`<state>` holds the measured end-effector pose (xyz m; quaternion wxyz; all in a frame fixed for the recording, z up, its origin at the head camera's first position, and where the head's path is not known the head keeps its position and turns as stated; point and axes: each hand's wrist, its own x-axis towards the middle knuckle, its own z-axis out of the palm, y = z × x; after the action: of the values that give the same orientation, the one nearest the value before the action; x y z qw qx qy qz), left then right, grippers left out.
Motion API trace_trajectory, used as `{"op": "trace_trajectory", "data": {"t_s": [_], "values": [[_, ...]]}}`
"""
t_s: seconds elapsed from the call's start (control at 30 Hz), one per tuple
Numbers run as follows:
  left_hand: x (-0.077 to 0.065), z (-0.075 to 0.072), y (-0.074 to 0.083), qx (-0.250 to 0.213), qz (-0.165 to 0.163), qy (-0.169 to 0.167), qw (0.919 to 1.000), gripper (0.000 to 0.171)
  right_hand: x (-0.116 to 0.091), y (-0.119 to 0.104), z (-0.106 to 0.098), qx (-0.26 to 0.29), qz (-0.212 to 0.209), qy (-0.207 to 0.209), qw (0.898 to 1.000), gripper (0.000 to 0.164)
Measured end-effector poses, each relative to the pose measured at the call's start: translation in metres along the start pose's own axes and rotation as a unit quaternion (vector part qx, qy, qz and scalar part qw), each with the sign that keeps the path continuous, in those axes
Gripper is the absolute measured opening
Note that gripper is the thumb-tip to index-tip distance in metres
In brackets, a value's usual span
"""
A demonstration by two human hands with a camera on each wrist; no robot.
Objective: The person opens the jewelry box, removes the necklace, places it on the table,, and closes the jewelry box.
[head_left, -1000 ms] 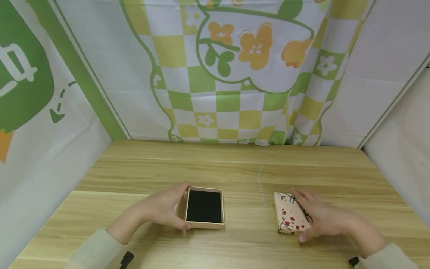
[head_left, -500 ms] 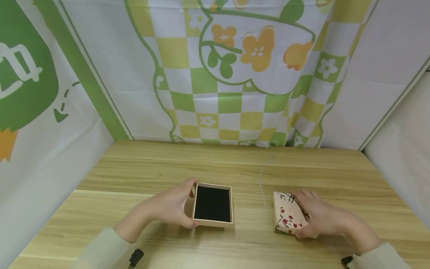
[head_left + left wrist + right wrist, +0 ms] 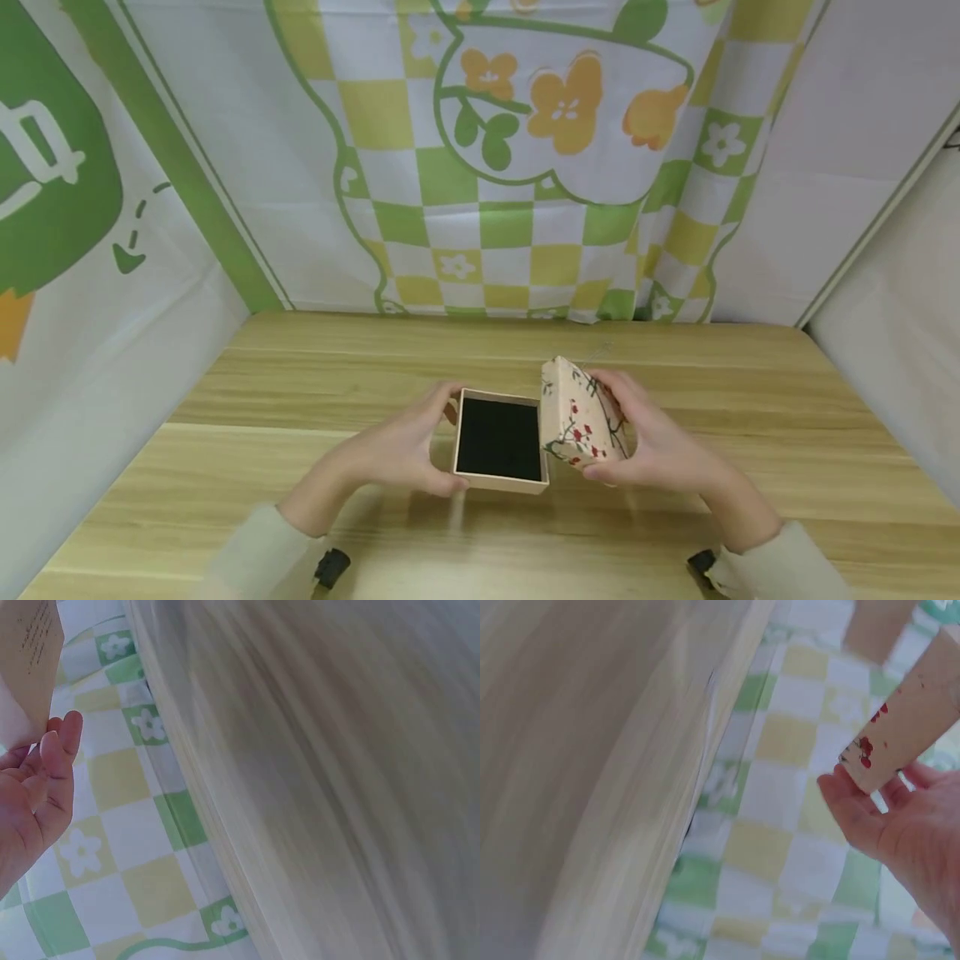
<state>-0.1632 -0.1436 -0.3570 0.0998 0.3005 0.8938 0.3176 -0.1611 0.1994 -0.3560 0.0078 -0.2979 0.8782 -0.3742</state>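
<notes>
My left hand (image 3: 408, 446) grips the left side of an open box base (image 3: 502, 482) with a black lining, thumb at the near corner and fingers at the far one. The base is raised over the table. Small printed writing shows on its underside (image 3: 30, 637) in the left wrist view. My right hand (image 3: 656, 437) grips a cream box lid (image 3: 577, 417) with red blossoms and dark branches, tilted, right beside the base's right edge. In the right wrist view, fingers and thumb hold the lid (image 3: 907, 712) by its sides. A thin silver chain (image 3: 600, 353) lies behind the lid, mostly hidden.
The wooden table (image 3: 360, 350) has its far edge against a checked, flowered curtain (image 3: 517, 225). White fabric walls stand at both sides, the left one with green print (image 3: 52, 158). Dark wrist straps (image 3: 332, 568) show near both sleeves.
My right hand has lifted the lid and carried it left and away from me, tilting it. My left hand has raised the base and moved it right. The lid now covers most of the chain.
</notes>
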Motion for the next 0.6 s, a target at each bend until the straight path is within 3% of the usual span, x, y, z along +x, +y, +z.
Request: {"op": "trace_trajectory", "data": {"t_s": [0.3,0.6], "values": [[0.006,0.003,0.006,-0.049,0.05,0.028,0.9972,0.104,0.022,-0.027,0.019,0.047,-0.023,-0.005,0.999,0.104],[0.005,0.003,0.009,-0.05,0.049,0.041,0.9967,0.103,0.027,-0.038,0.029,0.021,-0.026,-0.01,0.999,0.11]]}}
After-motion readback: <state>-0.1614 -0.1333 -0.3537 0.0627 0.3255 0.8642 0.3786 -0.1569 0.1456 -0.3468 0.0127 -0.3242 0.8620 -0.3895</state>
